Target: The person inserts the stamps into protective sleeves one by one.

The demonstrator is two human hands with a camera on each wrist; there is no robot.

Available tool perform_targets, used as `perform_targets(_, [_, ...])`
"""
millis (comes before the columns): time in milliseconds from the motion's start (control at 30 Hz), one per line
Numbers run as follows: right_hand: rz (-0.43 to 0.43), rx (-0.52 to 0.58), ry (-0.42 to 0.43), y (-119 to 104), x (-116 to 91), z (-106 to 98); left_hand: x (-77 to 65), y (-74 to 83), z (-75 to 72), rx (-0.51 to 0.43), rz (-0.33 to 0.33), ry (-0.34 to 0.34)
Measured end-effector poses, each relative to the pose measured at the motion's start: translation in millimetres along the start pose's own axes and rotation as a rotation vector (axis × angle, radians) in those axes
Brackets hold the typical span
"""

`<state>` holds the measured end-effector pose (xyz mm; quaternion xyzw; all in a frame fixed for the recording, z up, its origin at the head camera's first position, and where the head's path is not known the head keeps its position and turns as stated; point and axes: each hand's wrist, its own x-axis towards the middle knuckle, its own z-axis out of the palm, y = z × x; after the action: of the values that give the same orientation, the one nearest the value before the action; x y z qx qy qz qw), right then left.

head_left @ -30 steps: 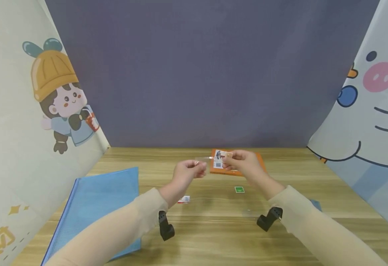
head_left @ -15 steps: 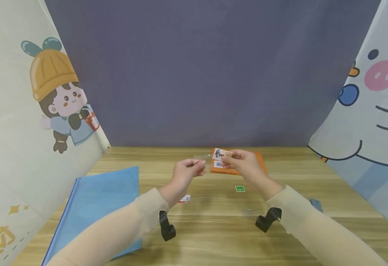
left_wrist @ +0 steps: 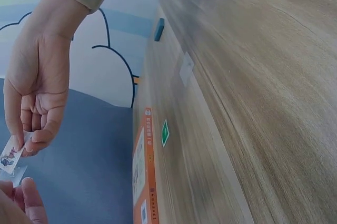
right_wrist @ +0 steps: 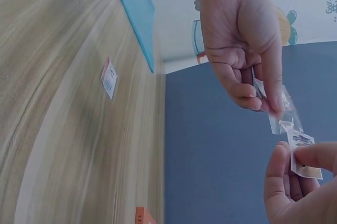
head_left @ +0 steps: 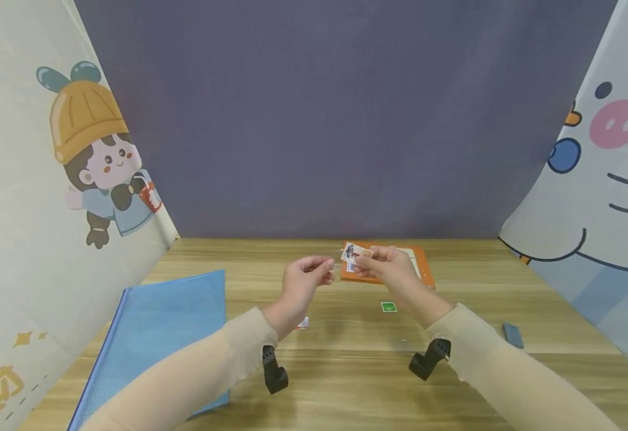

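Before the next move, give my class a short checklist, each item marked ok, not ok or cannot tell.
1. Picture card held: ok, pinched by the right hand.
2. Clear plastic piece held: ok, pinched by the left hand.
3. Picture card separate from the plastic: cannot tell, too close together.
4. Small green card away from both hands: ok, it lies flat.
5. Blue folder free of the left sleeve: cannot tell, the sleeve hides part.

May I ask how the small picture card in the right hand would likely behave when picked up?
The picture card looks small and thin, so it is probably very light. It projects flat from the right hand, suggesting slight stiffness. Its paper-like edge might crease if squeezed.
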<state>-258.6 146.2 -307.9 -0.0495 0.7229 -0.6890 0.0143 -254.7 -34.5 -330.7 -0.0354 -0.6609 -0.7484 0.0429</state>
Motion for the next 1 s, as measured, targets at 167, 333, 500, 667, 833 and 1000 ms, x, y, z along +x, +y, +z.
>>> perform_targets(167, [0.002, -0.028, -0.002, 0.3, -1.0, 1.4, -1.1, 1.1, 2.3, -0.015, 0.029, 0.013])
perform_targets(333, [0.017, -0.042, 0.006, 0.1, -1.2, 3.1, -1.0, 2.3, 2.5, 0.005, 0.029, 0.008])
perform_targets(500, [0.027, -0.065, -0.003, -0.3, -1.5, 5.2, -2.0, 4.6, 2.1, 0.022, 0.018, 0.005])
perform_targets(667, [0.022, -0.080, -0.018, 0.3, -1.7, 6.3, -1.5, 5.1, 3.1, 0.028, 0.024, 0.005])
perform_targets(833, [0.017, -0.091, -0.029, 1.5, -2.1, 6.7, -0.4, 5.6, 3.3, 0.018, 0.036, 0.003])
perform_targets(1000, [0.008, -0.067, -0.025, 2.2, -1.4, 7.2, -0.5, 6.8, 3.2, 0.000, 0.038, -0.004])
